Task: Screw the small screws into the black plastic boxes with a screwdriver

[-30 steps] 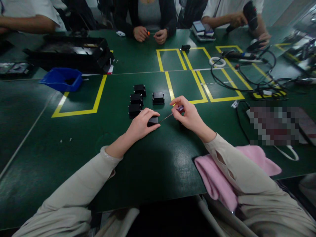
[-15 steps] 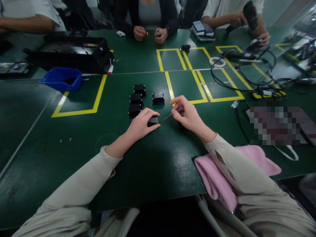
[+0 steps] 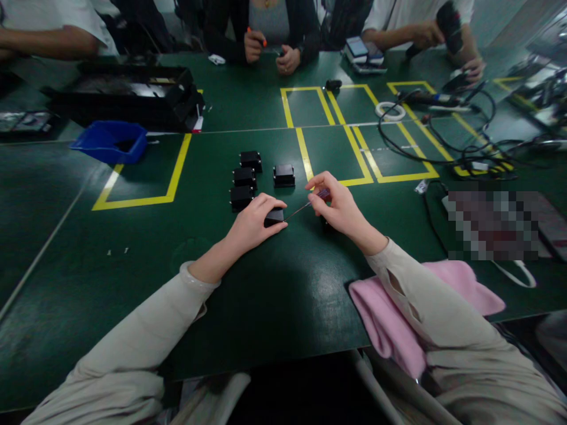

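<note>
On the green table, my left hand grips a small black block between thumb and fingers. My right hand pinches the handle of a thin screwdriver. Its shaft slants down to the left, and the tip meets the right edge of the held block. Beyond my left hand stand several similar black blocks: a rear one, a middle one and a near one. Another block stands apart, to their right.
A blue bin and stacked black trays are at the left. Pink cloth lies under my right forearm. Cables and a white ring lie at the right. Across the table, a person's hand holds an orange tool.
The person across the table has raised the hand with the orange tool. The screwdriver's handle has turned slightly in my right hand. My left hand and the block have not moved.
</note>
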Tool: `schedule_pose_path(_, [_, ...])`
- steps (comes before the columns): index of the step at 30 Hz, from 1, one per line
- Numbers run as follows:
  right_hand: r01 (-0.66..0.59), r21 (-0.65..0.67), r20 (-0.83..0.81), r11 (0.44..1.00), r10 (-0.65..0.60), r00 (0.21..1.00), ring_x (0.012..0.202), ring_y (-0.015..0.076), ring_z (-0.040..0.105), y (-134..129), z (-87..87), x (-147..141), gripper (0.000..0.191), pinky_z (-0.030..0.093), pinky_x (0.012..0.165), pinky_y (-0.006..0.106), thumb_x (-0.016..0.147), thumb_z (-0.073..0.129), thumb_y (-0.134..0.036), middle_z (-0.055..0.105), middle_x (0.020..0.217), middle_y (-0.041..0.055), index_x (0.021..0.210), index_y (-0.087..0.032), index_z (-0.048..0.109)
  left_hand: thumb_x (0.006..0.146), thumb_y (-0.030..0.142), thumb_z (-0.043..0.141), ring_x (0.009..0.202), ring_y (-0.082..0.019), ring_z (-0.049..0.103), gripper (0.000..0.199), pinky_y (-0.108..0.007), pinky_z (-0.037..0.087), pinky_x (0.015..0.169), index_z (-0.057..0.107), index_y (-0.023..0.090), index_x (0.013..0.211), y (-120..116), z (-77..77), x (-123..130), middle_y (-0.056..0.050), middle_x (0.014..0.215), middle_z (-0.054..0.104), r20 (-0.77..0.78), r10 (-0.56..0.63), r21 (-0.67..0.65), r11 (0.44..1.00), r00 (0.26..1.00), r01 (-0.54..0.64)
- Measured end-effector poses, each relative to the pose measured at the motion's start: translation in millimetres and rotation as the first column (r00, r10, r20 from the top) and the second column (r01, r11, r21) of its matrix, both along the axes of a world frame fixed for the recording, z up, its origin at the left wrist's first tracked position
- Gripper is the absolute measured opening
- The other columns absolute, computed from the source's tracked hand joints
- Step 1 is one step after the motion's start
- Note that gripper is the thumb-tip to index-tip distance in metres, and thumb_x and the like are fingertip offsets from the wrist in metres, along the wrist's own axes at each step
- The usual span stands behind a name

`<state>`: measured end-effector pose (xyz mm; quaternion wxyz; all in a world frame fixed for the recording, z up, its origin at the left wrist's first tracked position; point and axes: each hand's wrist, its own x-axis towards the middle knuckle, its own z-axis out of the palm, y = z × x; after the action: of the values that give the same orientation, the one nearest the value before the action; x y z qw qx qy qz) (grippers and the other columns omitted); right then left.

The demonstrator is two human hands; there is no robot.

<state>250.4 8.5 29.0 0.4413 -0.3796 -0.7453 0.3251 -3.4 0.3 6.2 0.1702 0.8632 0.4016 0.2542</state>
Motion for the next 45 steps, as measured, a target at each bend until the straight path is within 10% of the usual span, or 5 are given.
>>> schedule_pose_path(45, [-0.026, -0.110, -0.076, 0.994, 0.018, 0.997, 0.047, 0.0112, 0.051, 1.3, -2.4, -1.2, 0.014, 0.036, 0.051, 0.028, 0.103, 0.060, -0.035, 0.053, 0.059, -0.0083, 0.097, -0.024, 0.053, 0.096, 0.030, 0.074, 0.120, -0.029, 0.066, 0.033, -0.046, 0.054, 0.106, 0.065, 0.019, 0.126, 0.1, 0.4, -0.2, -0.011, 0.124, 0.067, 0.001, -0.010, 0.014, 1.000, 1.000, 0.010])
